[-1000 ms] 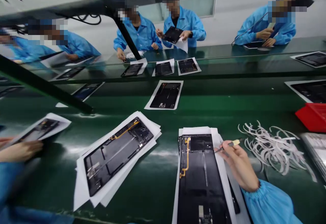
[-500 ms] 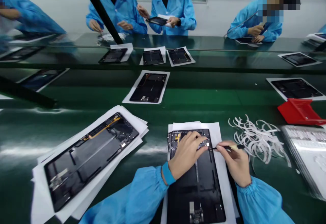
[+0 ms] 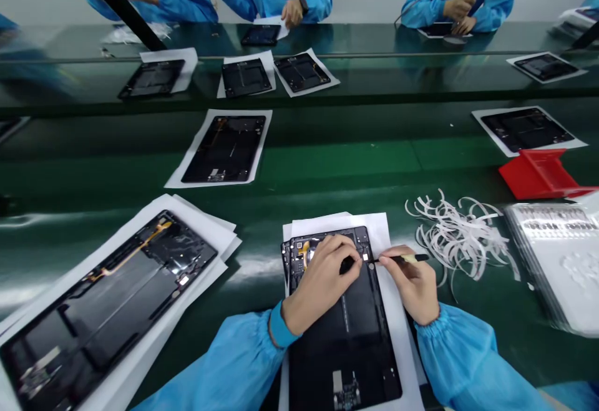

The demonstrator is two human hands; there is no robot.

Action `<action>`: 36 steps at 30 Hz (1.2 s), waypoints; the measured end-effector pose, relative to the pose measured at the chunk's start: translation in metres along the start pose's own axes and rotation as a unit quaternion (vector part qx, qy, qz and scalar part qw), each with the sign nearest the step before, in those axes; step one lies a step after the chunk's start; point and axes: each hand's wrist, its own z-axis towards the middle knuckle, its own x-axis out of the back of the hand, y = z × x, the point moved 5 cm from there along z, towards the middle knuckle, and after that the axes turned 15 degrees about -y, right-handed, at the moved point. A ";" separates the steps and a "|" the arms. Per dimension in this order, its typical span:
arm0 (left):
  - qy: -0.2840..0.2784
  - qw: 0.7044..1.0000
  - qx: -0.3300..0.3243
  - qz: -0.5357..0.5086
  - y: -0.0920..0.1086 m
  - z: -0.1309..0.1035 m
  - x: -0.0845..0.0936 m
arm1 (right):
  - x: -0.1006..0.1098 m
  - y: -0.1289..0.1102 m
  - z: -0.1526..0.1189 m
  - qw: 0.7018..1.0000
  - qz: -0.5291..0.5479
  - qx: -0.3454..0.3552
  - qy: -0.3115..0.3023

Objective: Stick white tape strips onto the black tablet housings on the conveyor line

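An opened tablet (image 3: 346, 348) lies on white sheets (image 3: 377, 230) before me, with its dark inner side and orange ribbon cable facing up. Over its upper part is my left hand (image 3: 325, 283), thumb and forefinger pinched together near the right edge. Whatever may be between those fingertips is too small to make out. My right hand (image 3: 414, 289), at the tablet's right side, grips thin dark tweezers (image 3: 395, 259) with a pale wrap. Their tip points left, at the tablet's upper right edge, close to my left fingertips.
Another opened tablet (image 3: 116, 299) rests on paper at left. At right are a heap of white strips (image 3: 461, 236), a red bin (image 3: 538, 174) and clear trays (image 3: 556, 267). More tablets on paper (image 3: 227, 149) lie farther back, below a raised shelf (image 3: 374, 77). Co-workers in blue sit opposite.
The view has tilted down and turned right. My left thumb and forefinger have closed into a pinch. Across the table, a co-worker's held tablet is now down on the surface.
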 end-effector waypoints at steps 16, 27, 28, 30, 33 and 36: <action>0.002 1.000 0.013 -0.023 -0.006 -0.004 -0.005 | -0.001 -0.008 0.003 0.999 -0.020 0.026 0.004; -0.001 0.999 0.022 -0.042 -0.008 -0.001 -0.003 | -0.006 -0.010 0.006 0.997 -0.039 0.050 -0.037; -0.001 0.999 0.022 -0.043 -0.008 -0.001 -0.003 | -0.005 -0.010 0.006 0.998 -0.036 0.054 -0.028; -0.002 0.999 0.024 -0.044 -0.008 -0.001 -0.003 | -0.004 -0.011 0.006 0.998 -0.030 0.056 -0.017; -0.006 0.998 0.027 -0.049 -0.009 -0.001 -0.002 | -0.005 -0.010 0.007 0.998 -0.031 0.048 -0.030; -0.007 0.998 0.028 -0.055 -0.009 -0.001 -0.002 | -0.005 -0.010 0.007 0.998 -0.038 0.048 -0.027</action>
